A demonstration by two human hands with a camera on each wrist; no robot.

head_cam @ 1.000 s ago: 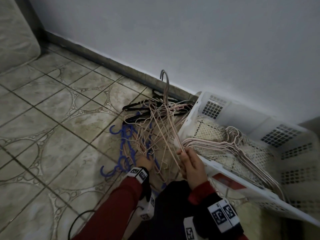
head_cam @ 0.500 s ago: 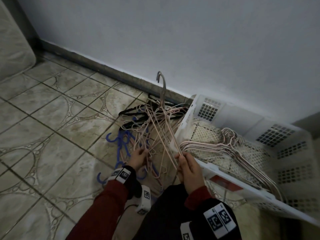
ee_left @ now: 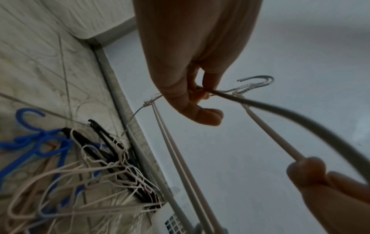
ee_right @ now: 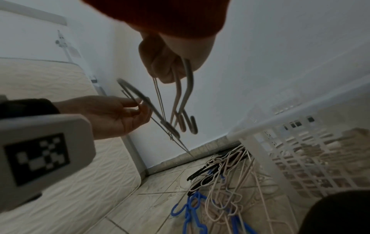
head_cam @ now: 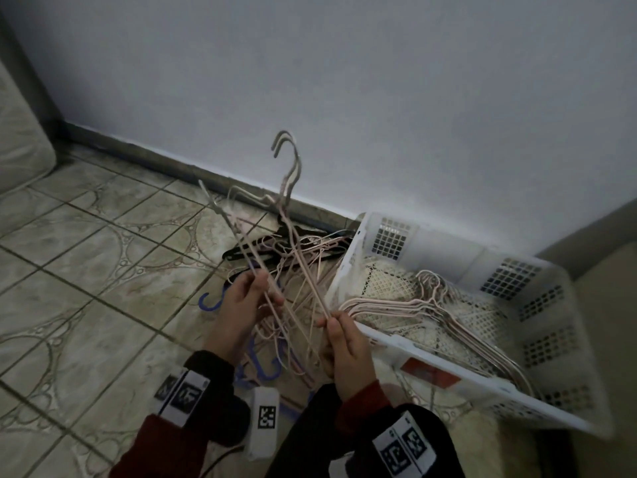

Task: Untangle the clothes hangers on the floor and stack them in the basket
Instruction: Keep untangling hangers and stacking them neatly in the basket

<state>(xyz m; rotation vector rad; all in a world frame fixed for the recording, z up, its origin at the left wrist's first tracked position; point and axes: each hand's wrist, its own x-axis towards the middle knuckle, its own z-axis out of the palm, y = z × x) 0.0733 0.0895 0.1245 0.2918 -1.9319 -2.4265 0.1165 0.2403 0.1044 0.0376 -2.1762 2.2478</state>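
Two thin pink hangers [head_cam: 293,215] are held up off the floor, hooks [head_cam: 284,144] high against the wall. My left hand [head_cam: 267,291] pinches one bar; in the left wrist view my left hand [ee_left: 200,93] pinches the wire near the hooks [ee_left: 258,82]. My right hand [head_cam: 336,320] grips the lower ends, and in the right wrist view the right hand [ee_right: 172,74] closes round them. Below lies the tangled pile [head_cam: 310,257] of pink, black and blue hangers [head_cam: 210,301]. The white basket [head_cam: 444,250] at right holds several stacked pink hangers [head_cam: 396,301].
A tiled floor [head_cam: 103,270] spreads to the left, with a mattress edge [head_cam: 20,146] at the far left. The wall and dark skirting [head_cam: 172,163] run just behind the pile. The basket lies tilted, its near rim close to my right wrist.
Both hands have risen, lifting the pink hangers out of the pile so their hooks now stand high against the wall. The left hand left the pile and took a bar.
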